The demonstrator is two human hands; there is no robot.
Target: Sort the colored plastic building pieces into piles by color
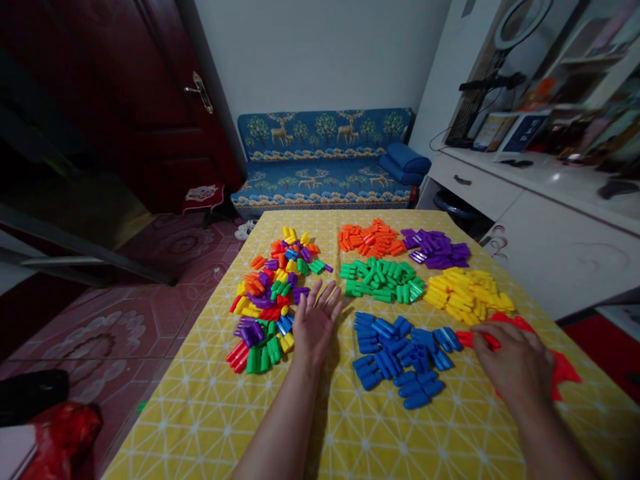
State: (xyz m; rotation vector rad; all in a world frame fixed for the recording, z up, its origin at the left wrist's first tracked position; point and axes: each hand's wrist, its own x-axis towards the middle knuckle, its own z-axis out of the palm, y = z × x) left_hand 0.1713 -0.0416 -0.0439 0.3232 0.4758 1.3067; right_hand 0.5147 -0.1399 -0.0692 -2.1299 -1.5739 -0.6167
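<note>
My left hand (pixel 317 323) is palm up with its fingers spread and holds nothing. It lies between a mixed-colour heap of plastic toy blocks (pixel 265 293) on its left and the sorted piles on its right. My right hand (pixel 517 360) is closed at the fingertips on a red plastic block (pixel 475 339) that sticks out to the left. Beneath and behind that hand is the red pile (pixel 565 373), partly hidden by it. Closest to the red block is the blue pile (pixel 400 353).
Green (pixel 383 279), orange (pixel 371 238), purple (pixel 437 248) and yellow (pixel 465 293) block piles lie farther back on the yellow patterned tablecloth (pixel 240 427). A blue patterned sofa (pixel 325 173) stands beyond the table. On the right is a white cabinet (pixel 560 247).
</note>
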